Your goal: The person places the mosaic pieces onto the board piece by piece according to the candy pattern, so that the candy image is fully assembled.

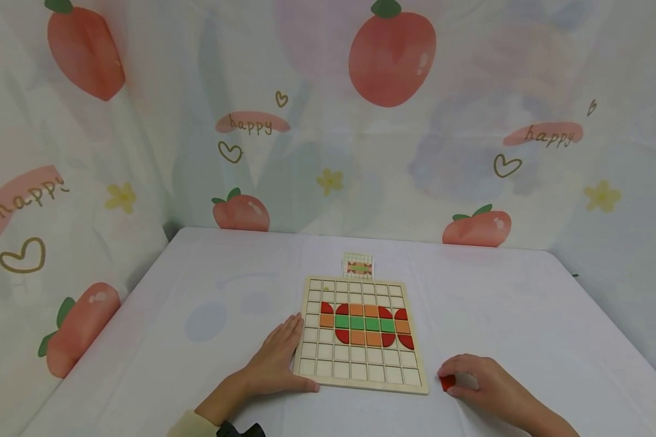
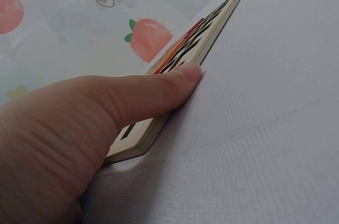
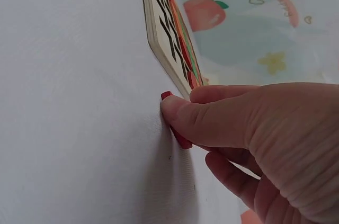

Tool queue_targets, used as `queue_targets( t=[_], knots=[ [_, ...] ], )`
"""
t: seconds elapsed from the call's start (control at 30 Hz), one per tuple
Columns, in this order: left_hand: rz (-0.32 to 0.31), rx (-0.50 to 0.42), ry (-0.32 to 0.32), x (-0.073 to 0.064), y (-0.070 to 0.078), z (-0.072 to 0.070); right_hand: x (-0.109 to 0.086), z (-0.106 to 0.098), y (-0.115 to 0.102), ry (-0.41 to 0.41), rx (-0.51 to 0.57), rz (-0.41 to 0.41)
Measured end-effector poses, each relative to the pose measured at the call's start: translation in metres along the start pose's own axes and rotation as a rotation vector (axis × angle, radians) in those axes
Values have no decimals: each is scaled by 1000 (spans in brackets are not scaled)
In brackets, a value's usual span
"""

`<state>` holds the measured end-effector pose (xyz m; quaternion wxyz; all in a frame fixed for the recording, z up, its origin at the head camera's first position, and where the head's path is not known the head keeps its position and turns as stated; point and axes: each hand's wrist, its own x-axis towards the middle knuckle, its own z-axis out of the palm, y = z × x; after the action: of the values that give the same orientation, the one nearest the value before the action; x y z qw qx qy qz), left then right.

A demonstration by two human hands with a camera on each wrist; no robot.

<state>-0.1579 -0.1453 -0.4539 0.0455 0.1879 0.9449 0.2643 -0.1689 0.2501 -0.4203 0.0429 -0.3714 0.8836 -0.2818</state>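
Observation:
A wooden grid board [image 1: 361,369] lies flat on the table, bearing red curved-edge tiles [image 1: 342,335], orange square tiles [image 1: 402,326] and a row of green square tiles [image 1: 357,323]. Bare wood shows in the square below the leftmost orange tile. My left hand [image 1: 276,358] rests against the board's near left corner, fingers straight along the left side and thumb on the front edge. Just right of the board's near right corner, my right hand [image 1: 483,382] pinches a red tile [image 3: 181,138] between thumb and fingers, low over the cloth. The fingers partly cover this tile.
Behind the board lies a small pattern card [image 1: 358,267] showing a red, orange and green design on a grid. A white cloth [image 1: 240,285] covers the table. A fruit-printed curtain [image 1: 328,133] stands behind and at the sides.

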Motion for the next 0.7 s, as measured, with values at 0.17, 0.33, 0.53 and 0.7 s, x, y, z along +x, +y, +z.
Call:
queue_targets(
  t=[0.17,0.33,0.53,0.7],
  knots=[
    [-5,-7,-3,0,0,0,1,1,1,-3,-27,19],
    [-4,-1,-3,0,0,-1,1,2,4,41,-48,-34],
    [-1,1,-2,1,-1,0,2,4,4,92,-61,-57],
    [-7,0,-6,1,-1,1,9,5,-1,122,-64,-81]
  ],
)
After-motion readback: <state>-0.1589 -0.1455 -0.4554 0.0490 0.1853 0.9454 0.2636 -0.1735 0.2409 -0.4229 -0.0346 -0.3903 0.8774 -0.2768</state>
